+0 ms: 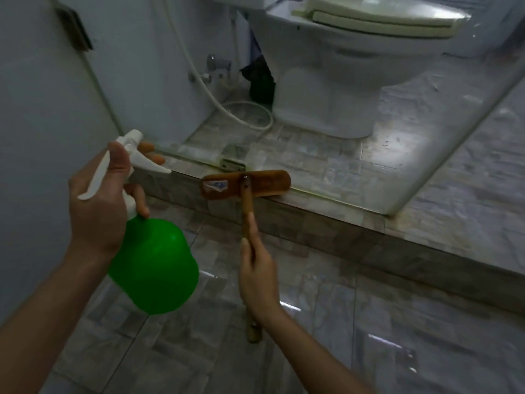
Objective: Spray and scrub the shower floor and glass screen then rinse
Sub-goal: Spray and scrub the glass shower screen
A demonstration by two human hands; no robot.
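My left hand (99, 206) grips the white trigger head of a green spray bottle (154, 265), its nozzle aimed right toward the glass screen (326, 115). My right hand (260, 277) holds the wooden handle of a brown scrub brush (245, 183). The brush head lies across the tiled curb (312, 220), against the bottom edge of the glass. A metal hinge bracket (231, 163) clamps the glass just left of the brush head. The wet tiled shower floor (326, 322) spreads below my hands.
Behind the glass stands a white toilet (341, 66) with its lid down, a white hose (244, 115) coiled on the floor beside it, and wall valves (213, 66). A pale wall (42, 109) fills the left side. A dark object (260, 81) sits behind the toilet.
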